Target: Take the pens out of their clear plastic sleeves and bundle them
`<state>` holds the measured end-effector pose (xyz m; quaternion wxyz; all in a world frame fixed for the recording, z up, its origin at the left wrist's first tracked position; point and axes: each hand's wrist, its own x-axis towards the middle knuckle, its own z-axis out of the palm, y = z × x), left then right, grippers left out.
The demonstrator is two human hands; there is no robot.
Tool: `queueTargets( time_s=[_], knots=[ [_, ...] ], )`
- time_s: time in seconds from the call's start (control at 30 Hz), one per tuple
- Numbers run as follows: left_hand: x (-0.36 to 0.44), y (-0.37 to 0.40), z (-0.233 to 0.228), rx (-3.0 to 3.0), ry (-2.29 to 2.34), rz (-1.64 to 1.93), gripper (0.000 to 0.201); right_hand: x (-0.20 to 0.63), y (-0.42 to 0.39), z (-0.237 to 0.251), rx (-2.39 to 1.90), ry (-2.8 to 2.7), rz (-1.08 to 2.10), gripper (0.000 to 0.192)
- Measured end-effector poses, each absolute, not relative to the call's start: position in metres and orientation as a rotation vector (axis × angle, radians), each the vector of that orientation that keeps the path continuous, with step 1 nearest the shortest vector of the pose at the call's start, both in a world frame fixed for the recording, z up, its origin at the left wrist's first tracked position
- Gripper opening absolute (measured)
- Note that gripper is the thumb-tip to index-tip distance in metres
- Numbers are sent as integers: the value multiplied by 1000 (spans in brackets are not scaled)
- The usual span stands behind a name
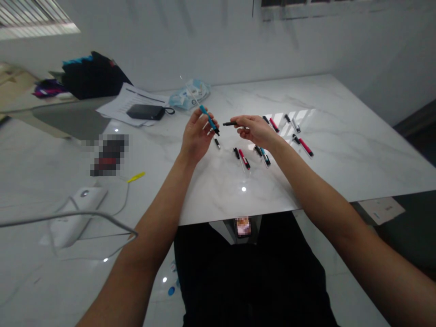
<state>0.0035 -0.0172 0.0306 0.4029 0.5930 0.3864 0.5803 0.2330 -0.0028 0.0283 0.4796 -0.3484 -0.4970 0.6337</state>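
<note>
Raised above the white marbled table (218, 190), my left hand (197, 138) is closed around a blue and black pen barrel (208, 119), held tilted. A thin pale rod, perhaps a refill, seems to stick out of its upper end. My right hand (255, 129) pinches a slim black pen part (229, 123), its tip pointing at the barrel but apart from it. Below them lies a small black and silver piece (217, 144). Nearer me are a red pen barrel (244, 159), a black pen cap (236, 153) and a blue and black barrel (265, 156).
More pen parts, including a red barrel (305, 147), lie to the right. A black pouch-like case (146, 111) rests on papers (121, 102) beside a blue-white plastic packet (190, 94). At left are a white power strip (80, 213), a grey cable (102, 214) and a yellow tag (136, 177).
</note>
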Motion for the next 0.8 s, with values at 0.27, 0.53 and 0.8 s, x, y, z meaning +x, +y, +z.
queueTargets(
  time_s=[0.27,0.53,0.8],
  knots=[
    [8,-17,16,1671,1272,1343,20,246,17,16,-947,-1177,1052,31],
    [7,-31,24,2055,1483,1103,51,251,8,26,-876,-1343,1046,34],
    [5,-29,22,2072,1564,1029,52,249,4,32,-831,-1332,1003,23]
  ],
)
